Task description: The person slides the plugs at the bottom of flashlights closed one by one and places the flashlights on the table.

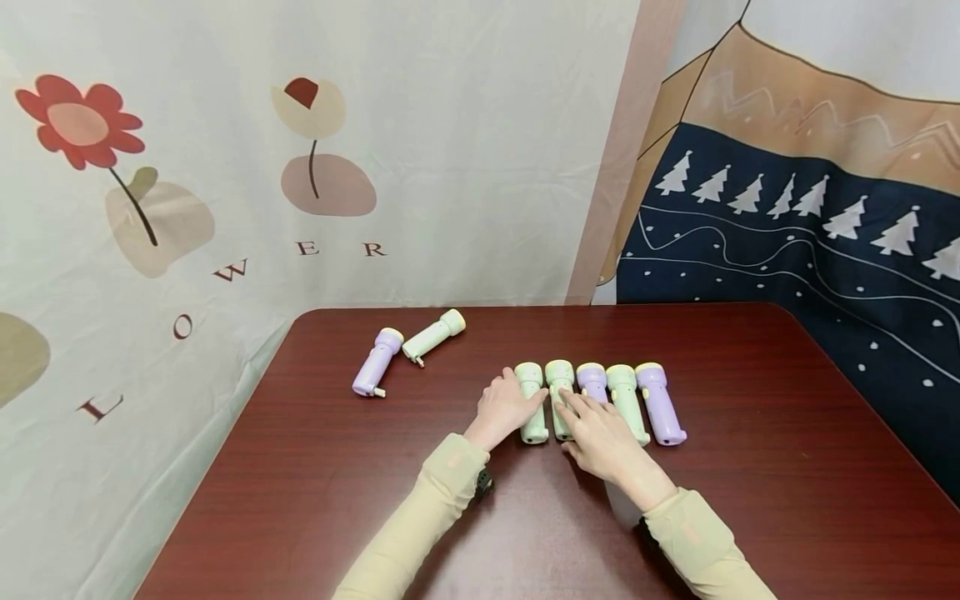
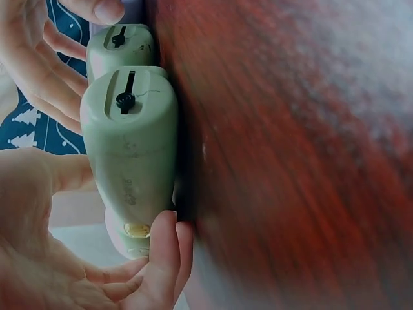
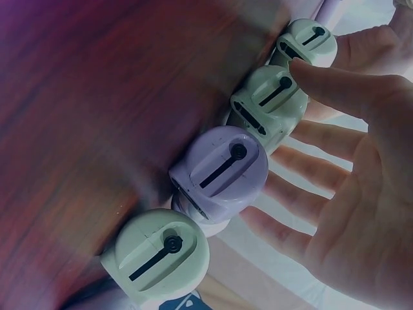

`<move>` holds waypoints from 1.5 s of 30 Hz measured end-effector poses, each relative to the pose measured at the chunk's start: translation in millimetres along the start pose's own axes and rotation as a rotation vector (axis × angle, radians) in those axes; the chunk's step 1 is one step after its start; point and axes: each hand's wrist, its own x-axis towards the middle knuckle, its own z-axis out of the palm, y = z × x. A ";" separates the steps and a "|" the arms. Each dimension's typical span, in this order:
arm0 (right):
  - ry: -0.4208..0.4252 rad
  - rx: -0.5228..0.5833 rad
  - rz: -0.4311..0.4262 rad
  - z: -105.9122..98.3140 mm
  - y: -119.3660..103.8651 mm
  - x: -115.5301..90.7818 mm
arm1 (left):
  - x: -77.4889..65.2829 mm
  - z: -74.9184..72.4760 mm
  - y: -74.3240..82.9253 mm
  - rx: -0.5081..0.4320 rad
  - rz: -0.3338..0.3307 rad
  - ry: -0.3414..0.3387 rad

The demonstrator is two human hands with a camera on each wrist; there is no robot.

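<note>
Right of centre on the table point(image 1: 300, 500), five flashlights point(image 1: 660, 408) lie in a row. My left hand point(image 1: 506, 408) grips the leftmost green flashlight point(image 1: 533, 425); my right hand point(image 1: 606, 437) is spread, fingers fairly straight, over the second green flashlight point(image 1: 558, 379) (contact unclear). Step looks like squaring the row; next move probably calls for light sideways pressure. Room both sides; two more flashlights point(image 1: 377, 364) lie well apart, toward the far-left corner.

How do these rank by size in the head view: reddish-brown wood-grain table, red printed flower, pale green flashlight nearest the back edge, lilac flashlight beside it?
1. Reddish-brown table
2. Red printed flower
3. Pale green flashlight and lilac flashlight: too alike to rank
</note>
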 end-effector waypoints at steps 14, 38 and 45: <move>-0.031 0.011 0.016 0.4 1.4 0.3 | 9.9 -11.1 -16.7 0.003 0.064 0.068; -0.043 0.013 0.011 0.1 1.3 1.9 | 96.9 -60.9 -92.4 0.303 0.226 0.234; -0.053 0.007 0.004 -1.8 0.2 1.7 | 105.3 -58.4 -104.5 0.327 0.151 0.178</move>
